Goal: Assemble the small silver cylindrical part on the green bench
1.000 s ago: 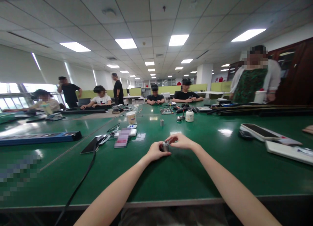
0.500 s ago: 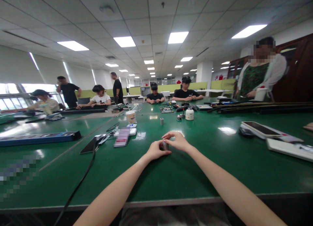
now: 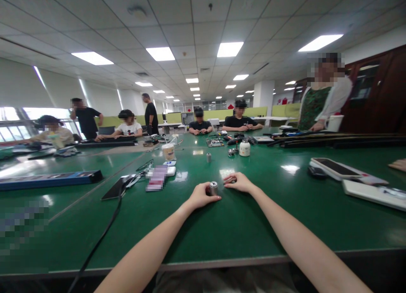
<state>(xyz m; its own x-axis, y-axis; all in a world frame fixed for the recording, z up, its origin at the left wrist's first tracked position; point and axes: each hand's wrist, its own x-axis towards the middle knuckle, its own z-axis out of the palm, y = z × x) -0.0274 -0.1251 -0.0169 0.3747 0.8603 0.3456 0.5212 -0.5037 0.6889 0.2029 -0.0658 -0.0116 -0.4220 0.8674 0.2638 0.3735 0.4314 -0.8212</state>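
My left hand is wrapped round a silver metal cylinder that stands upright on the green table. The cylinder's top faces up and shows a dark mark or opening at its centre. To the right of it, apart from the cylinder, my right hand is low over the tabletop with fingers and thumb pinched. A small greyish piece shows between these fingertips, mostly covered, and its kind is unclear. Farther off, a smaller metal cylinder stands by itself.
Beyond my hands stand a white jar and a cup. A phone and a white case lie right. On the left are a black cable and a blue long box. Several people sit or stand around the table.
My right hand has left the cylinder's top and moved right, uncovering the top. The left hand keeps its hold. The standing person at right has shifted left.
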